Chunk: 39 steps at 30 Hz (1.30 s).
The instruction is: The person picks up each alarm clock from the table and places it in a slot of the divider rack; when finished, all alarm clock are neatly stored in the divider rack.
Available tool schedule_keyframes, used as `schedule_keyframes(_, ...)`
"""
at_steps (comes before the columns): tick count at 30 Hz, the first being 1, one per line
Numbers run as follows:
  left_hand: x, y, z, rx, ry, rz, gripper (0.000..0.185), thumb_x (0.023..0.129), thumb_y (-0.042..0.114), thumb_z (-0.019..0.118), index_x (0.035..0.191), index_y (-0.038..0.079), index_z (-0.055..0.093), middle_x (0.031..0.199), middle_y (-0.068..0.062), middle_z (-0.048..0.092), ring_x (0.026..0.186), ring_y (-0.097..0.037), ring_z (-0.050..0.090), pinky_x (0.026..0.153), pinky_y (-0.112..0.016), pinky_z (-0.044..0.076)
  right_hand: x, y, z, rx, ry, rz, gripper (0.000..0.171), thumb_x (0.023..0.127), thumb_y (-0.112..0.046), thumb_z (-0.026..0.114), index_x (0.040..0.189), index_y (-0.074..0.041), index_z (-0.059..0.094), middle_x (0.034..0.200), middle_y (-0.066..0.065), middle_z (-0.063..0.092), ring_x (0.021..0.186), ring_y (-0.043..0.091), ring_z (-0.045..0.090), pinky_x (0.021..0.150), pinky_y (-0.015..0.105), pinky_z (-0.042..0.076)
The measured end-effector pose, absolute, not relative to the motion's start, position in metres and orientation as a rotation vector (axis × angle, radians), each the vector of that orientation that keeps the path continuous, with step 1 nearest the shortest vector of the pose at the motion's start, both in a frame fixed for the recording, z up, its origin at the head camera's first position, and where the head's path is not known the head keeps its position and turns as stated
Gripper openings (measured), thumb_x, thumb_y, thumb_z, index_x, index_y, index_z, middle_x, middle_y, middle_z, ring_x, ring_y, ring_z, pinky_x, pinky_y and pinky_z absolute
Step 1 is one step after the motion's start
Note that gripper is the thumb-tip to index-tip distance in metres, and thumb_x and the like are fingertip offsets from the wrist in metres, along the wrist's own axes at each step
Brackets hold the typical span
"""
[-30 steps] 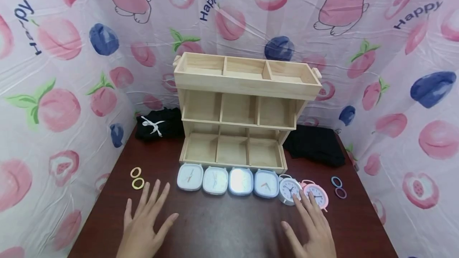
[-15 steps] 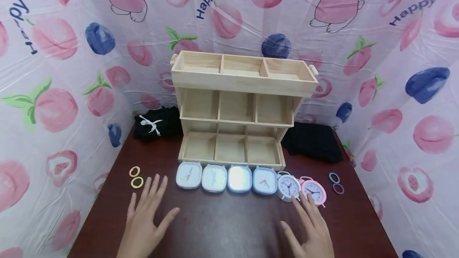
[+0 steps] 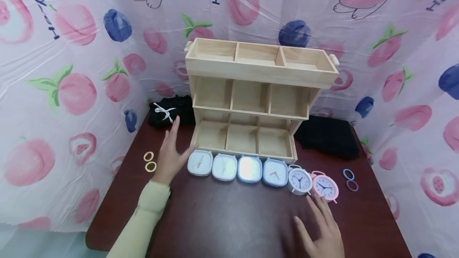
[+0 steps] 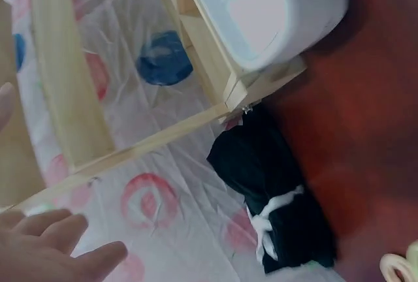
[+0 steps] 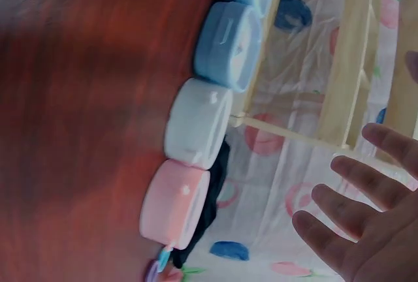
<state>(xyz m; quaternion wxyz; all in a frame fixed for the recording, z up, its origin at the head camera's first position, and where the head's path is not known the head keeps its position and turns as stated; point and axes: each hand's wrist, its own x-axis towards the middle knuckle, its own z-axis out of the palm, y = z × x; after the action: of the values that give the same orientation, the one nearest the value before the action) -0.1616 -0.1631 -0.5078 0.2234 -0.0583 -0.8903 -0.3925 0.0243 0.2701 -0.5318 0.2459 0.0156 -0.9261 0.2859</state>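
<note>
My left hand (image 3: 170,155) is raised with fingers spread and nothing in it, nearest the leftmost white square clock (image 3: 200,163) and a black cloth bundle (image 4: 281,197) tied with white cord. Fingers extended, my right hand (image 3: 322,230) hovers over the table in front of the pink round alarm clock (image 3: 325,187), holding nothing. Between these clocks stand a second white square clock (image 3: 224,167), two blue square clocks, one of them (image 3: 250,169) catching glare, and a white round alarm clock (image 3: 300,180). All form one row along the front of a wooden rack (image 3: 247,71).
The rack has three tiers, each divided into three compartments. Two yellow rings (image 3: 150,166) lie on the left of the dark table (image 3: 222,218), a blue ring (image 3: 348,174) and a purple ring (image 3: 352,185) on the right. Folded black cloth (image 3: 328,136) sits behind at right.
My left hand has risen and moved forward toward the rack's left side, bringing the sleeve into view. The right hand stays near the pink clock. The head view has shifted slightly.
</note>
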Motion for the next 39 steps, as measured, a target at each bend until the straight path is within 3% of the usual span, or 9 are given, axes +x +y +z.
schedule_keyframes(3, -0.205, -0.159, -0.503, -0.138, -2.446, -1.192, 0.116, 0.084, 0.030, 0.094, 0.172, 0.036, 0.019, 0.174, -0.010, 0.037, 0.155, -0.047, 0.040, 0.128, -0.063, 0.036, 0.029, 0.275, -0.537, 0.016, -2.502, 0.792, 0.077, 0.074, -0.010, 0.093, 0.145, -0.011, 0.067, 0.153, 0.020, 0.061, 0.160, 0.002, 0.032, 0.126, 0.006, 0.018)
schedule_keyframes(6, -0.243, -0.163, -0.494, -0.134, -2.459, -1.280, 0.124, 0.082, 0.031, 0.096, 0.173, 0.039, 0.011, 0.177, -0.009, 0.029, 0.160, -0.041, 0.035, 0.132, -0.059, 0.032, 0.027, 0.279, -0.543, -0.024, -2.507, 0.784, 0.076, 0.076, -0.008, 0.093, 0.146, -0.011, 0.066, 0.150, 0.022, 0.062, 0.157, 0.026, 0.044, 0.130, 0.014, 0.023)
schedule_keyframes(8, -0.261, -0.169, -0.489, -0.125, -2.473, -1.339, 0.129, 0.081, 0.032, 0.096, 0.173, 0.039, 0.006, 0.178, -0.010, 0.025, 0.162, -0.037, 0.030, 0.133, -0.056, 0.030, 0.022, 0.280, -0.546, -0.063, -2.520, 0.759, 0.075, 0.076, -0.007, 0.093, 0.146, -0.009, 0.066, 0.149, 0.024, 0.061, 0.148, 0.042, 0.051, 0.132, 0.030, 0.033)
schedule_keyframes(10, -0.274, -0.176, -0.487, -0.122, -2.484, -1.419, 0.132, 0.082, 0.030, 0.096, 0.172, 0.040, 0.001, 0.179, -0.010, 0.020, 0.165, -0.033, 0.024, 0.134, -0.056, 0.028, 0.015, 0.283, -0.550, -0.094, -2.526, 0.741, 0.074, 0.075, -0.005, 0.093, 0.144, -0.005, 0.065, 0.147, 0.028, 0.060, 0.139, 0.052, 0.053, 0.125, 0.053, 0.043)
schedule_keyframes(12, -0.280, -0.183, -0.487, -0.129, -2.472, -1.521, 0.133, 0.082, 0.026, 0.096, 0.171, 0.043, -0.002, 0.180, -0.009, 0.017, 0.166, -0.028, 0.022, 0.135, -0.054, 0.027, 0.008, 0.288, -0.554, -0.123, -2.542, 0.722, 0.076, 0.075, -0.004, 0.094, 0.144, -0.001, 0.063, 0.146, 0.033, 0.057, 0.136, 0.055, 0.052, 0.113, 0.070, 0.044)
schedule_keyframes(14, -0.283, -0.190, -0.487, -0.143, -2.450, -1.613, 0.133, 0.083, 0.020, 0.095, 0.170, 0.046, -0.002, 0.180, -0.009, 0.016, 0.167, -0.025, 0.021, 0.136, -0.051, 0.026, -0.001, 0.293, -0.557, -0.166, -2.586, 0.715, 0.079, 0.075, -0.004, 0.094, 0.146, 0.001, 0.060, 0.149, 0.035, 0.053, 0.138, 0.057, 0.048, 0.107, 0.077, 0.043)
schedule_keyframes(23, -0.261, -0.225, -0.486, -0.022, -2.325, -1.702, 0.120, 0.087, 0.012, 0.090, 0.172, 0.039, 0.009, 0.175, -0.007, 0.034, 0.159, -0.021, 0.039, 0.130, -0.047, 0.038, -0.069, 0.316, -0.565, -0.157, -2.991, 0.758, 0.100, 0.081, -0.017, 0.091, 0.164, -0.003, 0.037, 0.169, 0.035, 0.024, 0.156, 0.062, 0.018, 0.121, 0.084, 0.022)
schedule_keyframes(30, -0.253, -0.228, -0.484, 0.021, -2.282, -1.707, 0.112, 0.090, 0.010, 0.087, 0.172, 0.034, 0.014, 0.173, -0.008, 0.039, 0.157, -0.023, 0.044, 0.129, -0.046, 0.039, -0.100, 0.325, -0.577, -0.035, -3.079, 0.914, 0.094, 0.084, -0.018, 0.089, 0.162, -0.001, 0.040, 0.166, 0.033, 0.031, 0.149, 0.057, 0.033, 0.119, 0.078, 0.035)
schedule_keyframes(39, -0.252, -0.229, -0.489, 0.006, -2.306, -1.627, 0.110, 0.089, 0.020, 0.090, 0.170, 0.042, 0.019, 0.170, -0.014, 0.043, 0.154, -0.031, 0.047, 0.128, -0.050, 0.040, -0.111, 0.324, -0.585, -0.126, -3.044, 0.947, 0.090, 0.084, -0.026, 0.089, 0.156, 0.005, 0.046, 0.150, 0.036, 0.041, 0.133, 0.054, 0.043, 0.112, 0.074, 0.045)
